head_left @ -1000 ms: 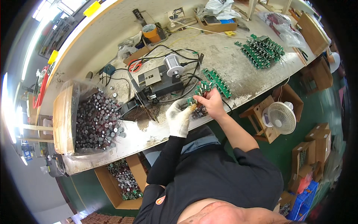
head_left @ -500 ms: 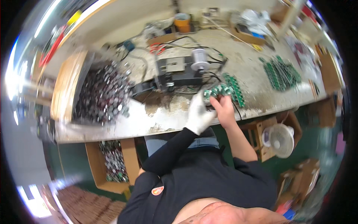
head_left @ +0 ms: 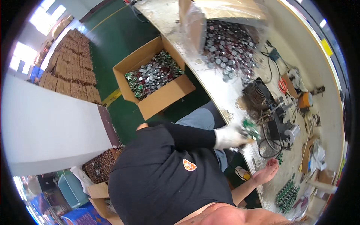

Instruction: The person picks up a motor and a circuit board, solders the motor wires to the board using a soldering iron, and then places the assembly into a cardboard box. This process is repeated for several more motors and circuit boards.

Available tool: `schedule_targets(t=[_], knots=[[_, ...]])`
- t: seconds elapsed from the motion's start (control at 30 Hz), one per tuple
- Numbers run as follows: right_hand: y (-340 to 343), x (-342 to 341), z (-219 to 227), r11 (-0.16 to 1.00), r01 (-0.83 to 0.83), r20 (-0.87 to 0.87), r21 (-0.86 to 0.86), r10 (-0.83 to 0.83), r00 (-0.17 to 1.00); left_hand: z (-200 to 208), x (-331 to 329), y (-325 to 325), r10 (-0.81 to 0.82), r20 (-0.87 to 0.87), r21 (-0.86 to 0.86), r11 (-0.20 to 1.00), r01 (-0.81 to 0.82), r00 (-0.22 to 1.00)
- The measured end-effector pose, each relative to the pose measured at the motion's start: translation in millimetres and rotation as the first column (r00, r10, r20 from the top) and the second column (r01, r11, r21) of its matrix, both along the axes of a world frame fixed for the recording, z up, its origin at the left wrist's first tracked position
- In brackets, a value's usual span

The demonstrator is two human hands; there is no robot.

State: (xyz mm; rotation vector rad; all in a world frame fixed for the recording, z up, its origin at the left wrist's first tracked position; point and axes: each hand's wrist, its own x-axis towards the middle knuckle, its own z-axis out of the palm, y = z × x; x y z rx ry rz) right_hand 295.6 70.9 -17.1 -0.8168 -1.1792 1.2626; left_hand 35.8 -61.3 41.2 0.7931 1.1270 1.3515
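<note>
Head view: gloved left hand [head_left: 229,137] was clamped on a green circuit board [head_left: 250,128] over the bench edge [head_left: 221,101]; right hand [head_left: 270,169] was open, empty. One-handed grip risked dropping it off the edge.

Cardboard box [head_left: 161,100] beside workbench [head_left: 221,93]

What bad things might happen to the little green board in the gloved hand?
The left hand holds the green circuit board right at the bench edge, so it might slip and fall. The right hand rests apart, giving no support. Loose cables nearby could snag it.
</note>
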Motion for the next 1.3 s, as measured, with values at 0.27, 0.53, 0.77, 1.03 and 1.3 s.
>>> schedule_targets(t=[0.27,0.53,0.77,1.03,1.3], knots=[[-7,-42,8,0.992,0.014,0.08,-0.128,-0.004,0.997,-51,-175,-131,0.933,0.035,-0.172,0.36,-0.917,0.359],[-22,-78,26,0.998,0.026,0.239,-0.061,-0.011,0.971,-275,-325,-326,0.982,0.186,-0.504,0.067,-0.861,-0.032],[47,56,-5,0.787,0.456,0.769,0.416,-0.572,0.286,-129,-247,-184,0.976,-0.043,-0.143,0.204,-0.968,0.213],[57,47,-8,0.826,0.46,0.922,0.327,-0.385,0.034,-80,-165,-48,0.652,-0.265,0.255,0.758,-0.6,0.71],[50,69,-6,0.813,0.463,0.906,0.352,-0.421,0.051,-90,-140,5,0.499,-0.766,0.423,0.866,-0.267,0.405]])
